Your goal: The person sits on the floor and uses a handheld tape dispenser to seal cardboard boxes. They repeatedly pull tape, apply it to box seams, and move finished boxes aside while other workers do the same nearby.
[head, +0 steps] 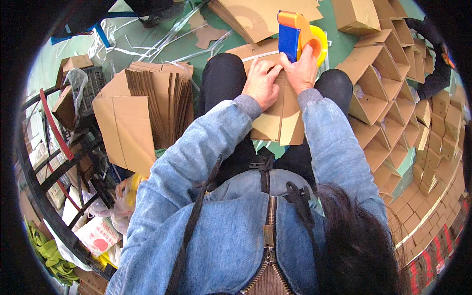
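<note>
Between my knees lies a flattened cardboard box [271, 123], its flaps towards me. My right hand [303, 70] grips an orange and blue tape dispenser [289, 37] that carries a roll of yellow tape [322, 42]. Flat on the cardboard rests my left hand [262, 79], fingers bent, its fingertips close to my right thumb. I cannot tell whether it presses on tape there.
On the left stands a bundle of folded cardboard [162, 99] beside a black metal frame [44, 206]. Stacked open cardboard boxes [376, 81] rise on the right. Flat cardboard sheets [265, 18] and loose plastic strapping [147, 51] lie ahead. Another person's dark sleeve [437, 83] shows far right.
</note>
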Demonstrator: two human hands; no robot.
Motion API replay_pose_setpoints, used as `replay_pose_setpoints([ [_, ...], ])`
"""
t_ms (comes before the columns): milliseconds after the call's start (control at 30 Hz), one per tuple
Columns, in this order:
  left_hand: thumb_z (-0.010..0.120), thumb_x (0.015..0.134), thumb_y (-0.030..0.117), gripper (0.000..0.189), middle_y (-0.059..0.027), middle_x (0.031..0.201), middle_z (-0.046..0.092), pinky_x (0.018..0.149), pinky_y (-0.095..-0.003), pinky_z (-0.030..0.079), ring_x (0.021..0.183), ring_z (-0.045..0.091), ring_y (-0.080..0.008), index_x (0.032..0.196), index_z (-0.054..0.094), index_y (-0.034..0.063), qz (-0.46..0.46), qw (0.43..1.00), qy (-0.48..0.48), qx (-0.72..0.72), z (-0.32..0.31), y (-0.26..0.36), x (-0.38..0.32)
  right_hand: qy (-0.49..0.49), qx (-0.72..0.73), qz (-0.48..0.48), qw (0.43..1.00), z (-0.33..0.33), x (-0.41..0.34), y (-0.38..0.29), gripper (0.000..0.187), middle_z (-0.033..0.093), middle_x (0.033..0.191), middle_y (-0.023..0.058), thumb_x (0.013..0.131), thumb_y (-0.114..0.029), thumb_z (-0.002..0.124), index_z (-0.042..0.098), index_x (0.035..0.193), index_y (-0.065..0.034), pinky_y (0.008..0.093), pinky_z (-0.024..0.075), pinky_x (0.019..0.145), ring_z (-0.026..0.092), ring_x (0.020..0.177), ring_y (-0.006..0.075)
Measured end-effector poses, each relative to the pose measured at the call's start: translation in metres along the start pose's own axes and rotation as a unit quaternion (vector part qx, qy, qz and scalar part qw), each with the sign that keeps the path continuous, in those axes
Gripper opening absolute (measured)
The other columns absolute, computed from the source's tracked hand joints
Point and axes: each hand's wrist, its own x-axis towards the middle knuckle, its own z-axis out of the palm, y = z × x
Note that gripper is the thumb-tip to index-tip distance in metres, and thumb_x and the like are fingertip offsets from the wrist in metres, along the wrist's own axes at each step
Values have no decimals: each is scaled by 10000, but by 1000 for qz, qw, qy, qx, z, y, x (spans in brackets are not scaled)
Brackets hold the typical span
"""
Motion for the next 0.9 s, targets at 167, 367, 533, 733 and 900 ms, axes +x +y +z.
replay_pose_setpoints([
  [167,720,621,288,653,-185,1185,469,1074,-559,203,1161,420,-370,1183,508,30,-18,999,-42,27,-2,6,-2,8,76,88,993,0,0,4,563,591,852,284,682,-359,719,437,998,13,489,470,717,572,824,460],
  [367,832,513,370,802,-176,1192,469,1076,-510,205,1178,396,-357,1175,505,58,-34,997,-64,42,-4,-1,5,38,105,45,993,3,-1,1,554,582,822,239,675,-358,718,433,977,10,473,479,688,584,763,434],
  [533,848,489,372,792,-166,1157,501,1027,-486,268,1127,422,-342,1172,532,124,-49,996,-60,53,-1,-3,9,52,100,59,992,3,-2,2,547,586,817,239,667,-380,712,442,943,7,471,481,690,592,765,429],
  [733,825,552,387,745,-135,1181,513,1031,-500,264,1153,426,-321,1203,538,168,20,994,-85,66,-8,-5,6,59,138,50,987,3,-3,6,563,605,840,220,665,-379,728,453,971,5,446,489,700,607,775,403],
  [900,791,609,395,731,-81,1317,465,1097,-539,149,1281,369,-275,1243,503,174,25,992,-107,61,-11,-3,0,46,121,52,990,3,-3,7,555,626,890,184,683,-356,743,470,1006,3,395,497,715,628,798,339],
])
